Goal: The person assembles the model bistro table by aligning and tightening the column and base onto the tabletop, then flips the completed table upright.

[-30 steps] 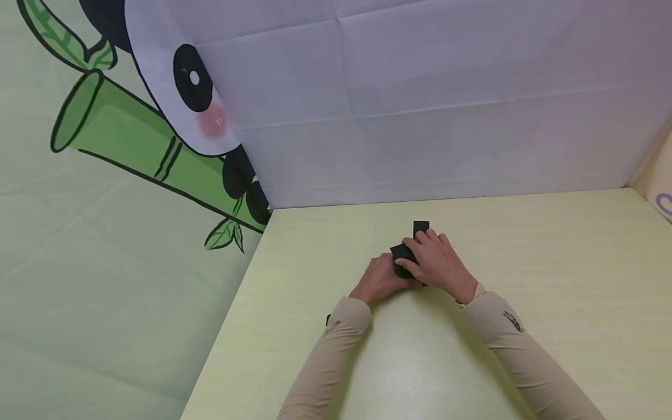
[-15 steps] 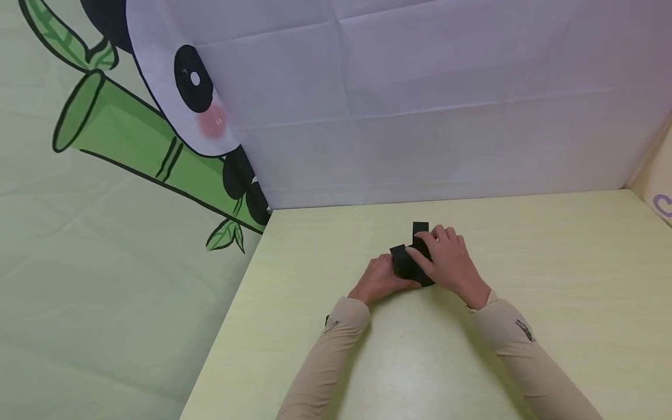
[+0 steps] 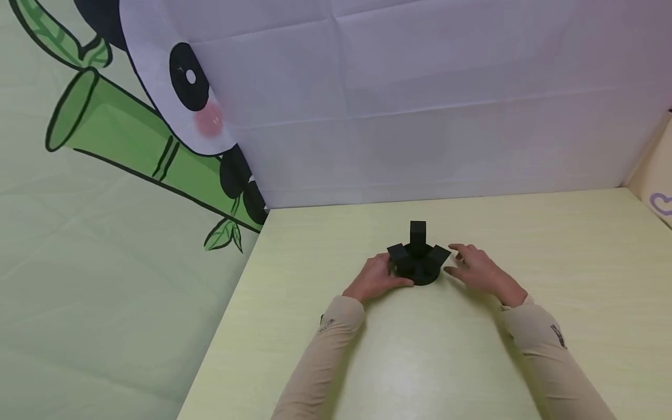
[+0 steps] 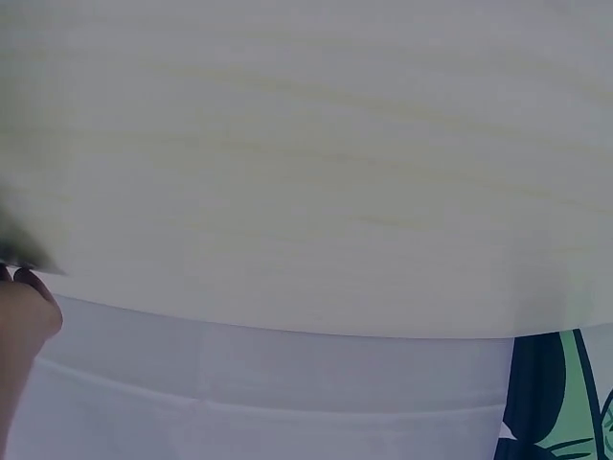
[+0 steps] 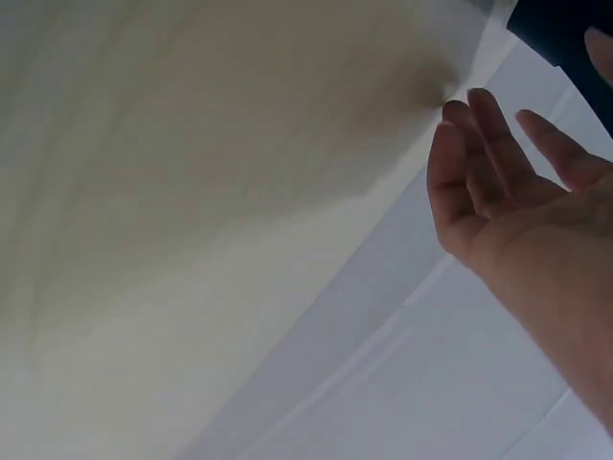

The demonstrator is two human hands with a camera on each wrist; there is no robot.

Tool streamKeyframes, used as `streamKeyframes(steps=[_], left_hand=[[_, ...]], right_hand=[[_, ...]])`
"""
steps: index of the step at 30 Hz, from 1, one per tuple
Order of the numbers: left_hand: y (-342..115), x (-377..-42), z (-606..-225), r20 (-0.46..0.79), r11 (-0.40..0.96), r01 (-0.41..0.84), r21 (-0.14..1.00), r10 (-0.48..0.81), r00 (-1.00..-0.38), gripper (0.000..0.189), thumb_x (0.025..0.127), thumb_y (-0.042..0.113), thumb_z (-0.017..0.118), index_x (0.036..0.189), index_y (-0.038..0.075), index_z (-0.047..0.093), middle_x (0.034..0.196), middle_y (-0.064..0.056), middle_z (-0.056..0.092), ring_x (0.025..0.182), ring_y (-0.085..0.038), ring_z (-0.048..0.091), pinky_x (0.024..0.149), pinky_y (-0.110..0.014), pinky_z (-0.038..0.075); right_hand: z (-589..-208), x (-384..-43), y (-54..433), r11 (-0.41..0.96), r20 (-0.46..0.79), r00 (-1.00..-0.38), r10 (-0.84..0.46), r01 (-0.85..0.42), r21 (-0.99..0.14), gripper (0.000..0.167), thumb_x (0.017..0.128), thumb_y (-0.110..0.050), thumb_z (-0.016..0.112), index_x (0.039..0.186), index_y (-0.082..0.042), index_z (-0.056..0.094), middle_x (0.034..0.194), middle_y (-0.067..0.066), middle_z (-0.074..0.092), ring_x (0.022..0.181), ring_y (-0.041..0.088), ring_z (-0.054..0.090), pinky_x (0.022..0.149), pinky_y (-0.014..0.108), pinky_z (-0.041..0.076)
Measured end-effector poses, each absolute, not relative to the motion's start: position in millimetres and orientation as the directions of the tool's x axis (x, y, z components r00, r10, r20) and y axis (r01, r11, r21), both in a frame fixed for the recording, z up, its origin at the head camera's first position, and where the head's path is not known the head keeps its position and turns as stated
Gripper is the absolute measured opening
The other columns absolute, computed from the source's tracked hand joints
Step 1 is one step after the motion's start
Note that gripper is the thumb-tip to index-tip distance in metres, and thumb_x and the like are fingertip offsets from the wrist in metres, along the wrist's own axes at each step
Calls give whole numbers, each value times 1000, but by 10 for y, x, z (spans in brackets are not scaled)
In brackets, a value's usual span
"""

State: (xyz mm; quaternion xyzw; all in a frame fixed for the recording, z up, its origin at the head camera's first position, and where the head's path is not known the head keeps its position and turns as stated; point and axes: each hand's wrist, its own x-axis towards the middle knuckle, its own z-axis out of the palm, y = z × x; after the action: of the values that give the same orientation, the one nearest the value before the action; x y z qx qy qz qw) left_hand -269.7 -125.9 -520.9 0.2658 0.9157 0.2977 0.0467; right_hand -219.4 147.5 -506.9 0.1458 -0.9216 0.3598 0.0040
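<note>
A black stand-like object with a round base (image 3: 420,274) and three blocky arms sits on the table in the head view. From its left side my left hand (image 3: 375,279) grips it, the thumb along the front of the base and the other fingers mostly hidden behind. Just off its right side is my right hand (image 3: 478,269), holding nothing, its fingers loosely bent. In the right wrist view that hand (image 5: 527,206) appears with fingers apart, below part of the black object (image 5: 565,34). Only a bit of the left hand (image 4: 24,311) shows in the left wrist view.
The pale wooden table (image 3: 551,262) reaches back to a light purple cloth (image 3: 420,116). On the left hangs a pale green cloth (image 3: 105,262) printed with bamboo and a panda. A cream panel (image 3: 653,169) stands at the far right.
My right hand has let go of the black object and moved right, away from it, uncovering its right arm. The left hand and the object stay nearly in place.
</note>
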Motion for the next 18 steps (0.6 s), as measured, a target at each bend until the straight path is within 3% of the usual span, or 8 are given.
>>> streamKeyframes(steps=[4, 8, 13, 18], left_hand=[[-1254, -2713, -5213, 97, 685, 490, 539, 527, -844, 67, 79, 45, 91, 133, 14, 65, 123, -6, 69, 114, -20, 63, 100, -31, 48], [-1233, -2734, -5222, 115, 697, 510, 505, 531, -840, 70, 79, 48, 90, 135, 14, 66, 129, -7, 69, 121, -22, 62, 104, -32, 47], [-1207, -2753, -5226, 114, 695, 514, 502, 536, -836, 70, 79, 48, 90, 137, 15, 66, 133, -5, 68, 127, -24, 60, 108, -34, 44], [-1182, -2770, -5229, 129, 677, 526, 515, 545, -828, 67, 80, 46, 90, 135, 16, 68, 130, -2, 69, 125, -23, 60, 107, -34, 44]], right_hand=[[-5122, -2220, 1437, 712, 42, -950, -309, -261, -652, 72, 88, -32, 83, 135, 13, 52, 102, 23, 52, 96, 43, 49, 80, 50, 45], [-5090, -2216, 1379, 710, -3, -950, -313, -231, -665, 79, 83, -41, 87, 133, 12, 55, 103, 22, 48, 98, 42, 45, 79, 46, 43], [-5044, -2229, 1371, 706, -25, -954, -299, -203, -679, 72, 84, -40, 87, 131, 7, 59, 101, 21, 48, 98, 41, 43, 76, 42, 40], [-5045, -2265, 1405, 709, -17, -956, -292, -205, -675, 61, 82, -38, 89, 112, 7, 63, 96, 17, 46, 92, 37, 42, 71, 39, 36]])
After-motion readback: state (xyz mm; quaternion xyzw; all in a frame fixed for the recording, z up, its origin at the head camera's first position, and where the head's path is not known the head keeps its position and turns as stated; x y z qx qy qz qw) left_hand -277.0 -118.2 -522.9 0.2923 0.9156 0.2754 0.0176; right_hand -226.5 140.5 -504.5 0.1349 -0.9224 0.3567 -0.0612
